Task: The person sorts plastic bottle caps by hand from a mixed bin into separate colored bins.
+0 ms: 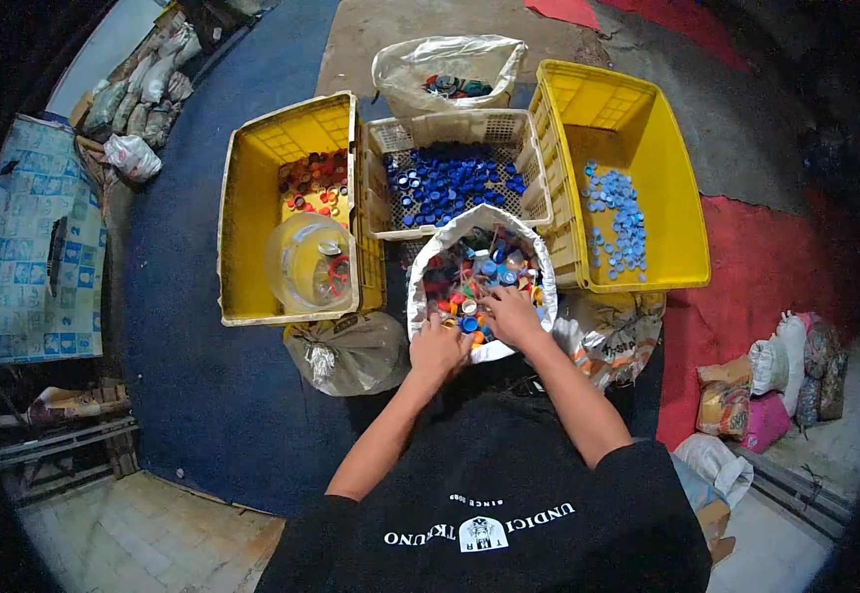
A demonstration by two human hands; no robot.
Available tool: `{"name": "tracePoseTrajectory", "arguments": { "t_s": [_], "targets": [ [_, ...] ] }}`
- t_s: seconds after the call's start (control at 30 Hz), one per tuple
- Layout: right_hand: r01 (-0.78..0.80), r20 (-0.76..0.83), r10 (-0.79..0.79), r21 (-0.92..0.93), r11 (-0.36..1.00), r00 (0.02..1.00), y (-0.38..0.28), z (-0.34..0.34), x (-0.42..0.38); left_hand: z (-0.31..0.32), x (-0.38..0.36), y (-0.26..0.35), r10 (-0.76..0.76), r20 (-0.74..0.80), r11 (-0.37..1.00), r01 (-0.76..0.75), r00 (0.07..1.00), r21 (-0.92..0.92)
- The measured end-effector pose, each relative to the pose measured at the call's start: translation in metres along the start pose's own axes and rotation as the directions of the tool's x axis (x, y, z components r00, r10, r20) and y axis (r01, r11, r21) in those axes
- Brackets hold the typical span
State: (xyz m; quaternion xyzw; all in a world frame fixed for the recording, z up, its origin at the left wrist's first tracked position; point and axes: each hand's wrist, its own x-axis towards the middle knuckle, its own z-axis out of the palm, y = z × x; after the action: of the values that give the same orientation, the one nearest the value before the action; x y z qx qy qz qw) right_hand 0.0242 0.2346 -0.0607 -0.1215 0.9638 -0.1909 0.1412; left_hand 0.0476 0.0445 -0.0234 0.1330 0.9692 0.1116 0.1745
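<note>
Inside sack (416, 296), loose caps (489, 268), just beyond and between fingers (495, 301), no shared long axis. By sack's near left rim, left hand (439, 350); nearer sack's middle, right hand (514, 317). Loosely curled, parted; any hold, cannot tell.

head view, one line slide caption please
Left hand and right hand among mixed caps in a white sack, dark blue caps in a crate beyond.
</note>
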Motion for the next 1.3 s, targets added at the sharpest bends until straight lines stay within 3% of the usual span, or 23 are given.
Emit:
{"name": "tracePoseTrajectory", "arguments": {
  "t_s": [0.03, 0.07, 0.13, 0.17, 0.2, 0.27, 0.3, 0.33, 0.43, 0.5, 0.57, 0.8, 0.87, 0.9, 0.93, 1.0, 1.03, 1.07, 1.13, 1.17, 1.2, 1.27, 1.3],
  "targets": [
    [0.131, -0.053, -0.129, 0.039, 0.991, 0.99, 0.003, -0.013, -0.009, 0.007, 0.0, -0.004, 0.019, -0.033, 1.0, -0.019, 0.999, -0.015],
    [0.128, -0.054, -0.126, 0.036, 0.991, 0.991, 0.007, -0.025, -0.01, 0.014, 0.002, -0.009, 0.037, -0.068, 0.999, -0.039, 0.997, -0.028],
    [-0.066, 0.274, -0.07, 0.458, 0.887, 0.959, 0.019, -0.038, -0.01, 0.006, 0.002, -0.006, 0.026, -0.055, 0.999, -0.027, 0.998, -0.022],
    [0.05, 0.061, -0.088, 0.468, 0.882, 0.994, 0.029, -0.03, -0.013, 0.003, 0.002, -0.004, 0.011, -0.042, 1.0, -0.012, 0.999, -0.017],
    [0.047, 0.063, -0.086, 0.467, 0.883, 0.994, 0.033, -0.024, -0.009, 0.003, 0.005, -0.004, 0.013, -0.041, 1.0, -0.014, 0.999, -0.02],
    [0.007, -0.218, 0.095, 0.427, 0.904, 0.971, 0.043, -0.016, 0.003, 0.007, 0.012, -0.004, 0.066, 0.044, 0.993, -0.07, 0.997, 0.094],
    [-0.003, -0.249, 0.109, 0.389, 0.921, 0.962, 0.042, -0.012, 0.007, 0.023, 0.018, -0.01, 0.069, 0.019, 0.99, -0.07, 0.997, 0.122],
    [-0.003, -0.25, 0.109, 0.389, 0.921, 0.962, 0.04, -0.006, 0.014, 0.029, 0.02, -0.011, 0.069, 0.018, 0.99, -0.071, 0.997, 0.123],
    [-0.029, -0.277, 0.047, 0.068, 0.997, 0.96, 0.033, 0.002, 0.033, 0.03, 0.029, -0.01, 0.087, -0.016, 0.984, -0.083, 0.996, 0.157],
    [-0.1, -0.262, 0.088, -0.033, 0.994, 0.961, 0.031, 0.005, 0.039, 0.026, 0.034, -0.003, -0.046, 0.109, 0.994, 0.035, 0.993, 0.104],
    [-0.164, -0.251, 0.126, -0.138, 0.977, 0.96, 0.033, 0.007, 0.045, 0.02, 0.035, 0.002, -0.034, 0.111, 0.993, 0.022, 0.993, 0.113],
    [-0.21, -0.247, 0.22, 0.068, 0.975, 0.944, 0.043, -0.005, 0.053, 0.034, 0.038, 0.001, -0.017, 0.009, 0.995, 0.015, 1.0, 0.102],
    [-0.155, -0.339, 0.248, 0.277, 0.948, 0.907, 0.035, -0.024, 0.038, 0.028, 0.033, 0.004, -0.018, -0.016, 0.999, 0.018, 1.0, 0.033],
    [-0.163, -0.261, 0.302, 0.447, 0.88, 0.917, 0.036, -0.027, 0.036, 0.028, 0.034, 0.004, -0.029, -0.019, 0.999, 0.03, 0.999, 0.03],
    [-0.162, -0.257, 0.299, 0.444, 0.881, 0.919, 0.033, -0.028, 0.03, 0.027, 0.033, 0.004, -0.043, -0.017, 0.999, 0.043, 0.999, 0.026],
    [0.012, -0.404, 0.392, 0.709, 0.706, 0.827, 0.029, -0.032, 0.02, 0.034, 0.04, 0.001, -0.065, 0.015, 0.998, 0.064, 0.998, 0.003],
    [-0.09, -0.182, 0.461, 0.858, 0.506, 0.868, 0.025, -0.045, 0.011, 0.036, 0.041, 0.0, -0.077, 0.053, 0.997, 0.078, 0.996, -0.012],
    [-0.092, -0.179, 0.46, 0.857, 0.508, 0.87, 0.024, -0.044, 0.007, 0.039, 0.041, -0.001, -0.08, 0.055, 0.997, 0.081, 0.995, -0.014],
    [0.009, 0.118, 0.575, 0.977, -0.213, 0.81, 0.024, -0.042, -0.001, 0.036, 0.041, -0.001, -0.032, 0.015, 0.996, 0.033, 0.999, -0.078],
    [0.07, 0.144, 0.518, 0.926, -0.371, 0.843, 0.027, -0.04, -0.004, 0.034, 0.044, -0.004, -0.006, 0.156, 0.997, 0.018, 0.988, -0.074],
    [0.073, 0.146, 0.525, 0.925, -0.373, 0.839, 0.033, -0.035, -0.007, 0.03, 0.043, -0.004, 0.0, 0.161, 0.997, 0.012, 0.987, -0.073],
    [-0.072, 0.249, 0.337, 0.885, -0.46, 0.908, 0.044, -0.024, -0.012, 0.024, 0.04, -0.005, 0.039, 0.209, 0.994, -0.017, 0.977, -0.105],
    [-0.09, 0.221, 0.333, 0.926, -0.366, 0.917, 0.042, -0.025, -0.011, 0.028, 0.039, -0.007, 0.029, 0.187, 0.991, -0.004, 0.982, -0.131]
  ]
}}
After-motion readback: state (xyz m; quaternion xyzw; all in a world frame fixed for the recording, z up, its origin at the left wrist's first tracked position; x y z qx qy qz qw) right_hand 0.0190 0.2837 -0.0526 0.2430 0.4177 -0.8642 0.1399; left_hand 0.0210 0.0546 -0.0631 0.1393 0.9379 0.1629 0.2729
